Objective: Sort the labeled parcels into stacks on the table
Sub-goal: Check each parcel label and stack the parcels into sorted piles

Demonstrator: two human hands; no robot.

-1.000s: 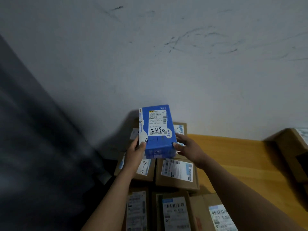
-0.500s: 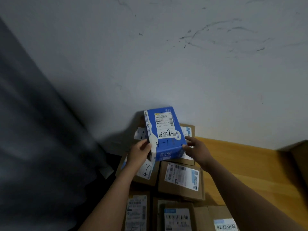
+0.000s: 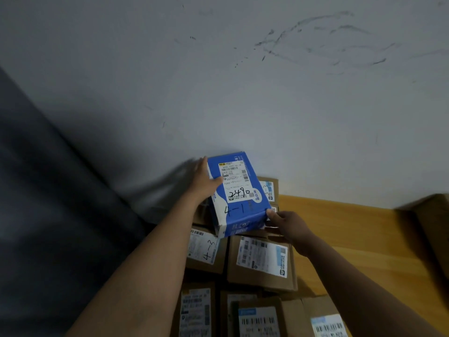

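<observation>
While the blue parcel (image 3: 239, 193) tilts above brown parcels (image 3: 261, 261), the left grip (image 3: 205, 181) clasps its left edge; the right grip (image 3: 288, 224) pinches its near right corner.

The 4-1 parcel (image 3: 239, 193) lies over the cardboard boxes (image 3: 260, 261), table (image 3: 340, 227) to their right.

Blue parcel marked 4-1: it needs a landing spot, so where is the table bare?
Bare wooden table lies right of the brown parcels, between the wall and the cardboard box at the right edge. The parcels themselves sit packed edge to edge.
</observation>
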